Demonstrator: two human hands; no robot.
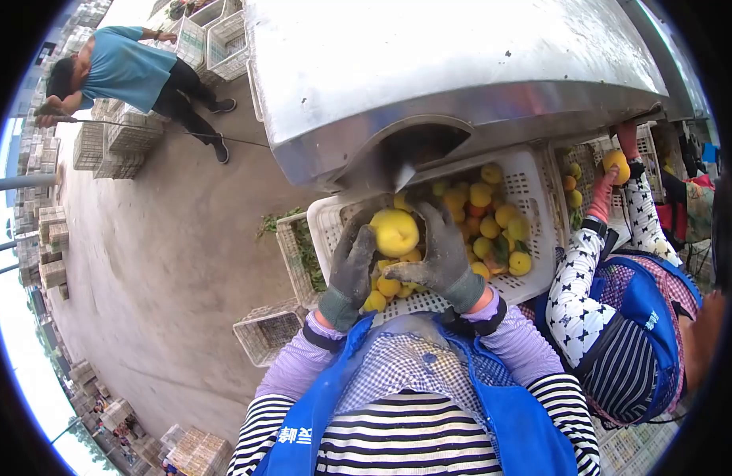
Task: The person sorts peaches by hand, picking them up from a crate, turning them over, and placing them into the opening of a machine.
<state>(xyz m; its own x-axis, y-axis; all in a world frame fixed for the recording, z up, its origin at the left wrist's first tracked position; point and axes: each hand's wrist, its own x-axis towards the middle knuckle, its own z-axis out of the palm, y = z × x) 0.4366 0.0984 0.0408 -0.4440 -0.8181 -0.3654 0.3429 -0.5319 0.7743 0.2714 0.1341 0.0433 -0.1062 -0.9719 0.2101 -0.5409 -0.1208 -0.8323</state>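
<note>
Flanking a fruit (396, 232) at frame centre, the left hand (352, 260) touches it, its grip unclear; the right hand (445, 258) curves alongside, thumb and fingers apart, over a crate (539, 194).

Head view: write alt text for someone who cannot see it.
A yellow fruit is between the gloved left hand and right hand, over a white crate of similar fruit beside a metal machine. Nearby, a co-worker holds another fruit.
</note>
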